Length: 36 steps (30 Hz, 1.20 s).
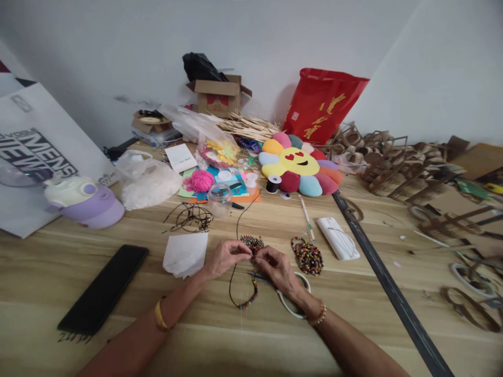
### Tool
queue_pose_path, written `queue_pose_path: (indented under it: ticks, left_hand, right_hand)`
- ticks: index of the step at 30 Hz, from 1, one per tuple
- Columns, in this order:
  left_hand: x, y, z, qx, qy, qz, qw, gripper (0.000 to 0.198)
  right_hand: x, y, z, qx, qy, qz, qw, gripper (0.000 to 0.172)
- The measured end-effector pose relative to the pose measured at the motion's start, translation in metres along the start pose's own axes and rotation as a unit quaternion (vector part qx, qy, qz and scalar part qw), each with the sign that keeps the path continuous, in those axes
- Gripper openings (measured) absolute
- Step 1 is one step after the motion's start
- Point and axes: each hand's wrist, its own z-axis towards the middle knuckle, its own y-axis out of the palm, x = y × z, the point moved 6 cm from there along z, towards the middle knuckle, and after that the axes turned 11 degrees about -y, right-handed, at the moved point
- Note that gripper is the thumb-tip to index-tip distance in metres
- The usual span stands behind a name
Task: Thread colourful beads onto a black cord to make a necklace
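Soft, dim light is falling on the table, and the wall is looking gray. A faint shadow is resting beside the red bag. Near the edges, things are stretching, like the big white bag, and the tiny beads are looking blurry.

On the white paper bag, far left of the flower cushion, dark capitals read "MENS" and, partly, "IEW". Illegible: gold characters on the red bag behind the cushion, print on the white card left of the cushion.
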Motion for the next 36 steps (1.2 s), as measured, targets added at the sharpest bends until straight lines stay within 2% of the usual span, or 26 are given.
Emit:
queue_pose_path:
  ticks: [19, 36]
  left_hand:
    - [0.003, 0.003, -0.002, -0.009, 0.017, 0.011, 1.0, 0.011]
    - [0.001, 0.003, -0.002, -0.007, 0.016, 0.007, 1.0, 0.01]
  right_hand:
    - [-0.01, 0.0, 0.002, -0.009, -0.009, -0.02, 1.0, 0.027]
    - [-0.006, 0.0, 0.001, -0.003, -0.002, -0.011, 1.0, 0.028]
